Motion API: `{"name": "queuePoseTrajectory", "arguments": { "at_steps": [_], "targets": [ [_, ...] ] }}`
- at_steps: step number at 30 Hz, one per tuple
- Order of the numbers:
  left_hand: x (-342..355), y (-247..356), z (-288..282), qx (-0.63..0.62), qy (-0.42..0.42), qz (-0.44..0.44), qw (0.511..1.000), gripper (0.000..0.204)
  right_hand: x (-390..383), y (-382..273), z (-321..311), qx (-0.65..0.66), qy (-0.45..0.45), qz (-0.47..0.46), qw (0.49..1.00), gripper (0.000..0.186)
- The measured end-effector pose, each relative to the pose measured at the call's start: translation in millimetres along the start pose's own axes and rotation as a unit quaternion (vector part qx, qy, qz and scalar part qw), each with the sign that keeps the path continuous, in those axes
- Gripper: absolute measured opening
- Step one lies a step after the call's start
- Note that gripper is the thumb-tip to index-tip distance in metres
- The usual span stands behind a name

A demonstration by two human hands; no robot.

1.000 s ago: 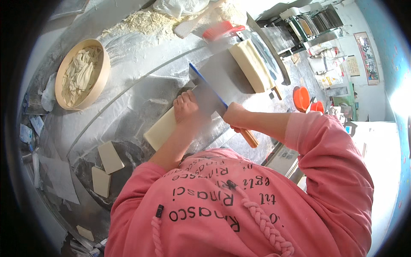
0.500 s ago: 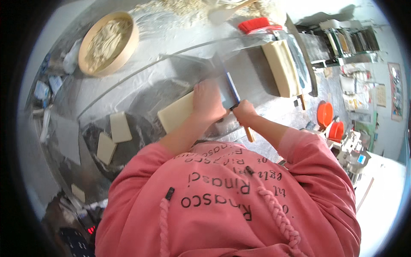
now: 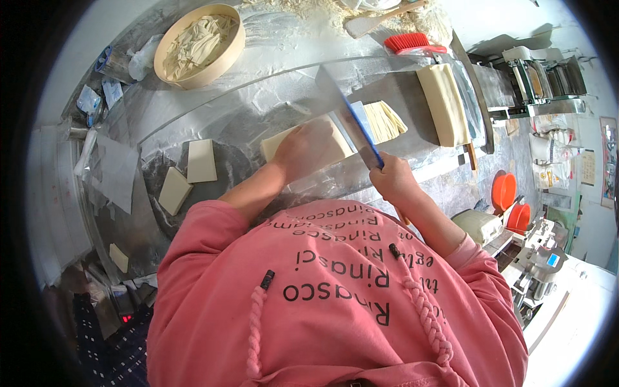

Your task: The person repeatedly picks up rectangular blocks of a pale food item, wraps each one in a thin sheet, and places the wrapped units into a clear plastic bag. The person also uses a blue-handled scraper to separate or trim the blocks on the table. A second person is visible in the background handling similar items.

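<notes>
My right hand (image 3: 393, 177) is closed on the handle of a large knife (image 3: 360, 132) with a broad blade. The blade stands across the right end of a pale folded dough slab (image 3: 336, 143), and I cannot tell whether it touches. On the slab's left part rests my left hand (image 3: 300, 155), its fingers smeared by motion. Just right of the blade lies a small pile of cut dough strips (image 3: 387, 121). Another long, pale folded dough slab (image 3: 443, 106) lies farther right.
Two flat dough pieces (image 3: 202, 161) lie at the left on the floured worktop. A round wooden-rimmed sieve (image 3: 235, 42) holds dough strips at the far left. At the back are a red brush (image 3: 407, 43) and a wooden scoop (image 3: 365, 26). Orange tubs (image 3: 503, 191) stand right.
The view has shifted, moving everything rightward in it. My right hand and the knife are farther from my left hand. Cut strips now show right of the blade, where bare grey surface showed before.
</notes>
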State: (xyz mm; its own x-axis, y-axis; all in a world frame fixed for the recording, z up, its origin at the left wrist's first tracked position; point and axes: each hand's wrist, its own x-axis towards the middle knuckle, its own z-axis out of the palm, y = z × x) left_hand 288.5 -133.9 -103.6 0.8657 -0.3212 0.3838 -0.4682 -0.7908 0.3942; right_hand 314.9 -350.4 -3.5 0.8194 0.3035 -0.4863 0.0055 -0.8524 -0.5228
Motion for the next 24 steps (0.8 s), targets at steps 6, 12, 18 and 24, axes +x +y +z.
{"name": "queuePoseTrajectory", "arguments": {
  "at_steps": [6, 12, 18, 24],
  "targets": [
    [-1.5, 0.7, 6.9, -0.012, 0.009, -0.011, 1.000, 0.032, 7.2, -3.6, 11.4, -0.041, -0.028, 0.019, 0.999, 0.025],
    [61.8, -25.3, -16.4, -0.313, 0.254, -0.372, 0.836, 0.025, 13.7, 0.8, 20.9, -0.096, -0.020, 0.040, 0.994, 0.025],
    [101.3, -63.5, 3.5, -0.376, -0.074, -0.495, 0.780, 0.033, 20.8, -4.5, 22.3, -0.102, -0.095, 0.075, 0.987, 0.025],
    [76.1, -89.4, 60.3, -0.309, -0.040, -0.485, 0.817, 0.031, 42.5, -4.3, 32.3, -0.105, -0.142, 0.099, 0.979, 0.027]
  ]
}}
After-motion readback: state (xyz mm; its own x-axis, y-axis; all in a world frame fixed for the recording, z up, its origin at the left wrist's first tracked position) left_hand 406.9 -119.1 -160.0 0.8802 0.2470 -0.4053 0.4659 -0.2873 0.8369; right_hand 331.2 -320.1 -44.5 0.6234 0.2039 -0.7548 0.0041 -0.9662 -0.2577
